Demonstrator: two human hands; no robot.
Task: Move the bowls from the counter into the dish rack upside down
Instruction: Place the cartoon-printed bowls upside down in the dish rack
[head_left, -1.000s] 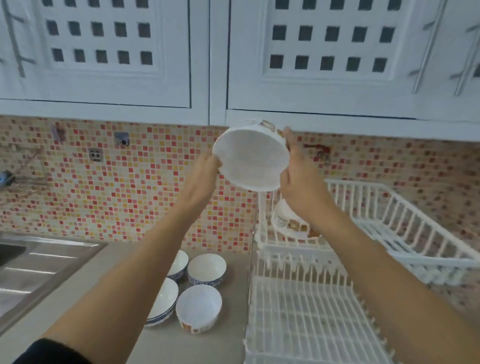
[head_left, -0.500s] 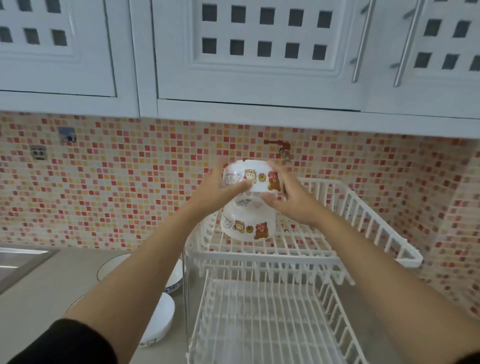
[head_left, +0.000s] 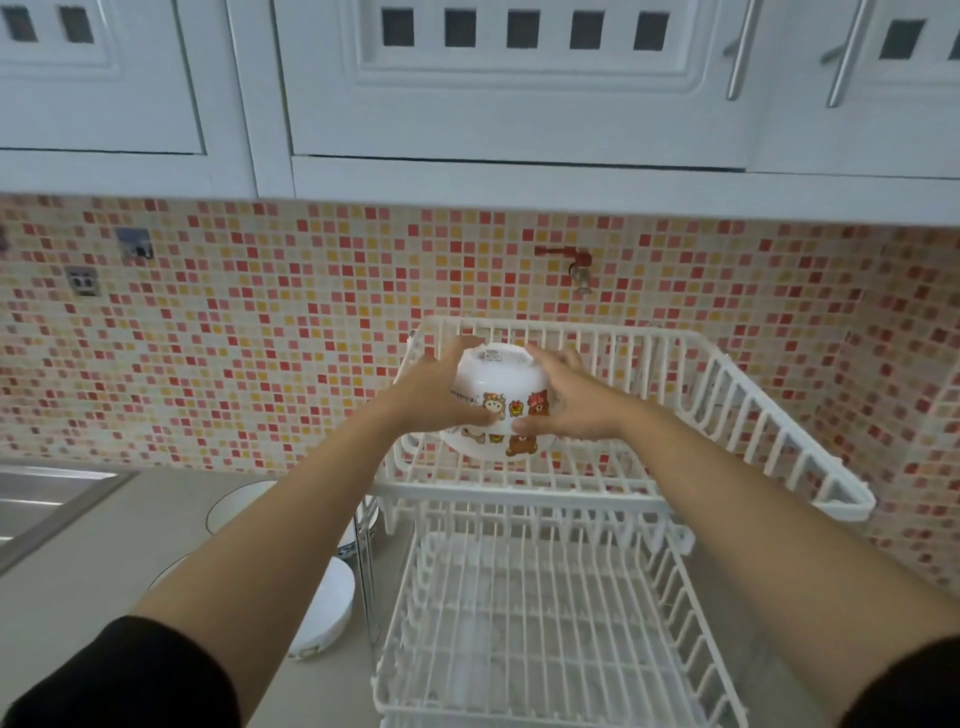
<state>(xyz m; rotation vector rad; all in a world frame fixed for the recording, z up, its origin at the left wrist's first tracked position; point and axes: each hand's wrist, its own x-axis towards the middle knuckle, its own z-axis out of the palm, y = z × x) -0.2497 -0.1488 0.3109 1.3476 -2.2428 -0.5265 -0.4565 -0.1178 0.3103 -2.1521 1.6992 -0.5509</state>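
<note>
A white cartoon-print bowl (head_left: 496, 374) is upside down in the upper tier of the white dish rack (head_left: 753, 415), stacked over another upside-down cartoon bowl (head_left: 498, 449). My left hand (head_left: 434, 387) grips its left side and my right hand (head_left: 563, 400) grips its right side. On the counter to the left, several bowls stay partly hidden behind my left arm: a blue-rimmed one (head_left: 236, 506) and a plain white one (head_left: 327, 613).
The rack's lower tier (head_left: 545, 623) lies below, toward me. A steel sink (head_left: 47, 504) sits at the far left. The mosaic backsplash carries a red tap (head_left: 569, 260) and wall hooks. White cabinets hang overhead.
The bowl was turned from facing me to upside down and lowered into the upper tier, onto the bowl there. The view shifted right and down toward the rack.
</note>
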